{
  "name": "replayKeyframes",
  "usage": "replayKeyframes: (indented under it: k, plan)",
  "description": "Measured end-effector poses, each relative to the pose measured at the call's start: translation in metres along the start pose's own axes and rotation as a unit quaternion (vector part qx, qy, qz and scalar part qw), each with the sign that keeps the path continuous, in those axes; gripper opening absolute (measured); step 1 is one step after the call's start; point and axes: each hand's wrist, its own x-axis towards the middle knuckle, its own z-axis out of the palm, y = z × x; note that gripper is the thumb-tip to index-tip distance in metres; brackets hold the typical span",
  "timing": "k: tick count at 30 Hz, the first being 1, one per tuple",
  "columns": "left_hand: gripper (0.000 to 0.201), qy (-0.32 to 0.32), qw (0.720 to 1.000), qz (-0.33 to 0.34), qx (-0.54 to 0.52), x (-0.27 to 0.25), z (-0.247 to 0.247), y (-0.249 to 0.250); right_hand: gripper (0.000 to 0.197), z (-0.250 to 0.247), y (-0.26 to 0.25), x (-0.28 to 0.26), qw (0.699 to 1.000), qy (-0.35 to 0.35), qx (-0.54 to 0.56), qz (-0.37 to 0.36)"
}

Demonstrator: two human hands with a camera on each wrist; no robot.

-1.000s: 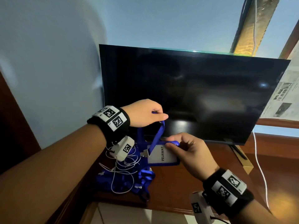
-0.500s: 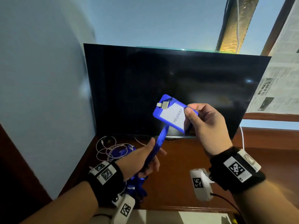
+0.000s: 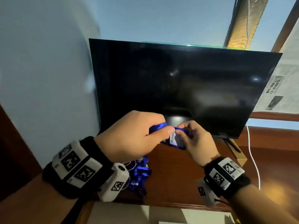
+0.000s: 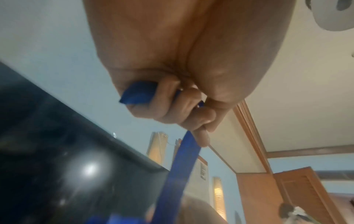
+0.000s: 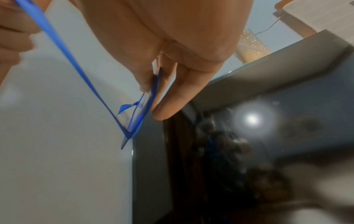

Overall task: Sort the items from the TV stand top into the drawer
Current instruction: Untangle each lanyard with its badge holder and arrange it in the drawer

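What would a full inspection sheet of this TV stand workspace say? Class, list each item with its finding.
Surface: wooden TV stand top, glossy.
Job's things: blue badge holder marked PELAWA..., held up above the stand; its blue lanyard strap runs between the two hands.
Clutter: heap of blue lanyards at the stand's left.
Hands: left hand grips the strap; right hand pinches the holder.
Cables: white cable hanging at right; thin white wires in the heap.
Surroundings: dark TV, pale wall, newspaper at right.
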Motion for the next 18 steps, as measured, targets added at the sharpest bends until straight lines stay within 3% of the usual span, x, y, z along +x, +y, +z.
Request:
replayKeyframes:
  k: [4, 8, 11, 14, 18]
  plan:
    - [0.037, 0.036, 0.994, -0.011, 0.099, 0.037, -0.021, -0.026, 0.005, 0.014, -0.016, -0.022, 0.996, -0.087, 0.025, -0.004]
    - [0.034, 0.025, 0.993, -0.076, 0.089, 0.07, -0.014, -0.075, 0.007, 0.007, -0.044, -0.034, 0.98, -0.141, 0.135, -0.031]
    - [0.03, -0.065, 0.986, -0.141, 0.063, 0.075, 0.009, -0.112, 0.006, -0.005, -0.061, -0.03, 0.975, -0.084, 0.203, -0.041]
    - [0.021, -0.169, 0.974, -0.15, 0.012, 0.056, 0.042, -0.122, 0.004, -0.017, -0.065, -0.021, 0.963, -0.034, 0.267, -0.025]
    - [0.039, -0.15, 0.947, -0.207, -0.193, 0.02, 0.089, -0.1, 0.006, -0.024, -0.053, -0.012, 0.96, 0.03, 0.277, 0.017]
